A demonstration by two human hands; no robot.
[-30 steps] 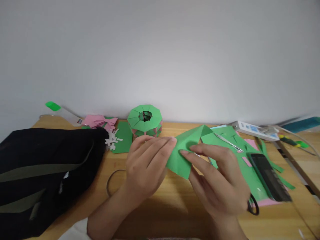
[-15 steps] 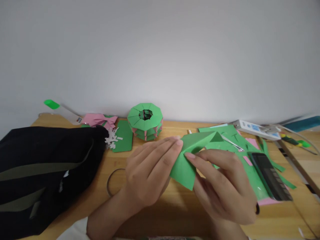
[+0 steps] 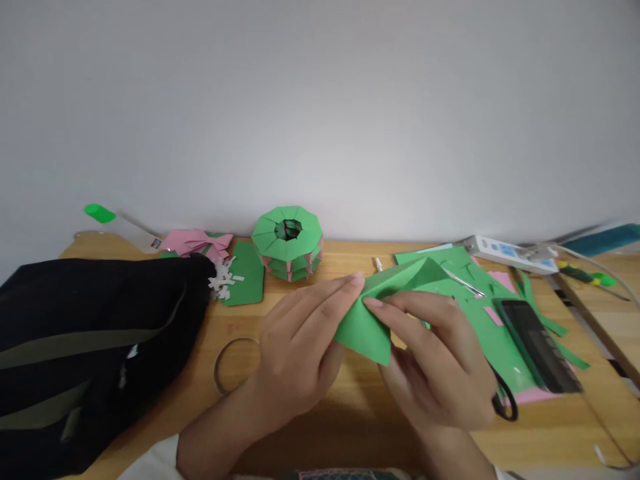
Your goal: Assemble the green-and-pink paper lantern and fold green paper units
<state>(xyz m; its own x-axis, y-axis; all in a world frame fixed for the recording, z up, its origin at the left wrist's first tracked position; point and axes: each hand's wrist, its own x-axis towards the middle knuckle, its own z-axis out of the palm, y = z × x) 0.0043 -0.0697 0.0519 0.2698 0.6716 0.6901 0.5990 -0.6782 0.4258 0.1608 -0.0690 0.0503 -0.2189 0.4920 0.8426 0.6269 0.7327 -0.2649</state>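
Two hands share one folded green sheet (image 3: pixel 367 330), held up over the middle of the table (image 3: pixel 350 433). The left hand (image 3: pixel 297 350) is closed on its left side, fingers nearly straight and together; the right hand (image 3: pixel 440 360) is partly curled, its fingertips closed on the lower right part. One round green-and-pink paper model (image 3: pixel 289 251) stands behind the left hand. Left of it lie one green card (image 3: pixel 249 280), white scraps (image 3: pixel 223 279) too jumbled to count, and one pink paper bow (image 3: pixel 200 244), with one black bag (image 3: pixel 100 353) in front. On the right, one phone (image 3: pixel 537 347) rests on green papers (image 3: pixel 500 347), near one power strip (image 3: pixel 513 255). The raised sheet and right hand partly block the papers.
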